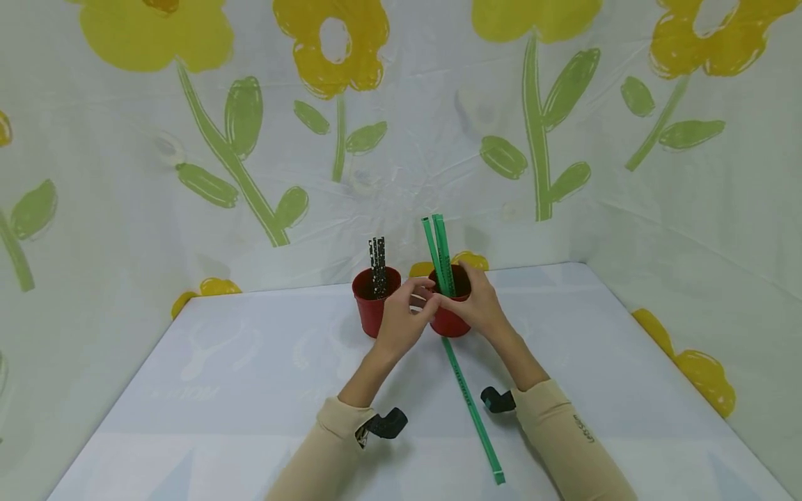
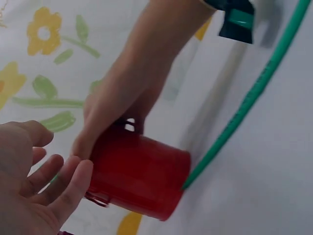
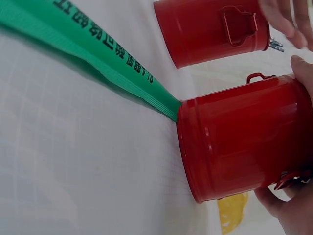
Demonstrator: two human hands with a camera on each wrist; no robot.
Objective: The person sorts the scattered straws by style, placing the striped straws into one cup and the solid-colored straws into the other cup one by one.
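Two small red metal buckets stand at the table's back. My right hand (image 1: 482,303) holds the right bucket (image 1: 450,325) near its rim, thumb on one side and fingers on the other in the right wrist view. Several long green printed sleeves (image 1: 443,254) stand upright inside it. My left hand (image 2: 36,181) is beside the same rim with loosely bent fingers, its fingertips close to my right thumb and nothing seen in its grasp. One more green sleeve (image 1: 470,403) with black lettering lies flat, its far end at the bucket's base.
The left bucket (image 1: 371,318), with a wire handle, contains several black-and-white speckled sticks (image 1: 378,268). A white cloth (image 1: 250,390) covers the table. Behind it hangs a white curtain (image 1: 426,139) printed with yellow flowers. Dark camera mounts (image 1: 387,423) stick out from both cuffs.
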